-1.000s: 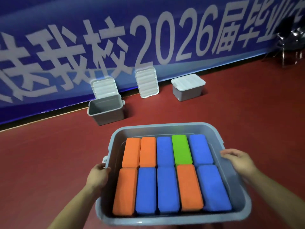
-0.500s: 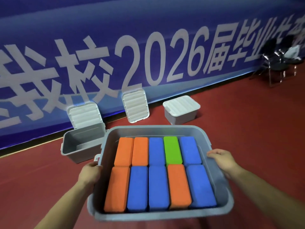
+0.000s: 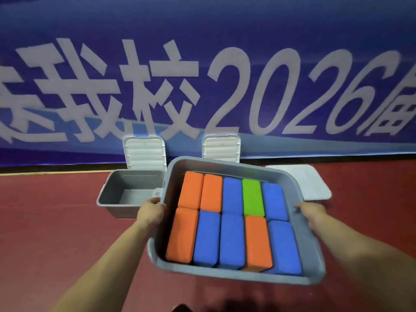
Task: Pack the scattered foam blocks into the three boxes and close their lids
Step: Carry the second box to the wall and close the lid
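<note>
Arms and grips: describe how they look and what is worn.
No gloves, rings or watch show on the left grip or right grip. The left forearm and right forearm are bare, no sleeve in frame. Motion blur hides finer detail.

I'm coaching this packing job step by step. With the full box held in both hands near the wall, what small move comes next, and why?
Probably lower the full box onto the red floor between the empty box and the closed box. The left hand and right hand grip its sides, foam blocks fill it, and a spare lid leans on the banner just behind.
</note>
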